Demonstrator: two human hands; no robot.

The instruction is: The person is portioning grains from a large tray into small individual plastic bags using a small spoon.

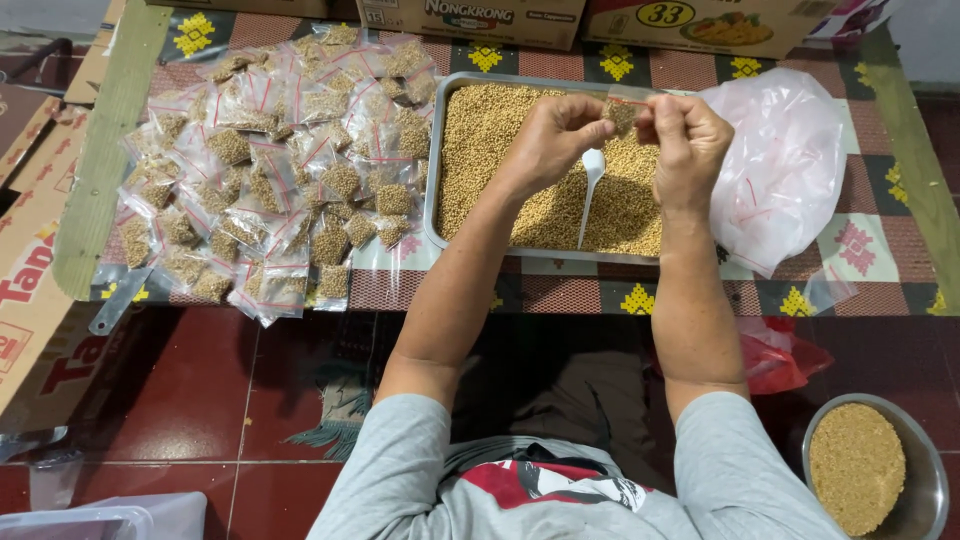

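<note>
Both hands are raised over a rectangular metal tray (432,190) filled with small tan seeds (490,140). My left hand (548,140) and my right hand (688,145) pinch the top of one small clear zip bag (624,112) holding some seeds, one hand on each side. A white plastic spoon (590,190) lies in the seeds just below the bag. A heap of several filled small zip bags (280,170) lies on the mat to the left of the tray.
A large clear plastic bag (785,170) of empty small bags sits right of the tray. A round metal bowl (925,470) of seeds stands on the floor at lower right. Cardboard boxes (470,18) line the far edge. A patterned mat (560,290) covers the low table.
</note>
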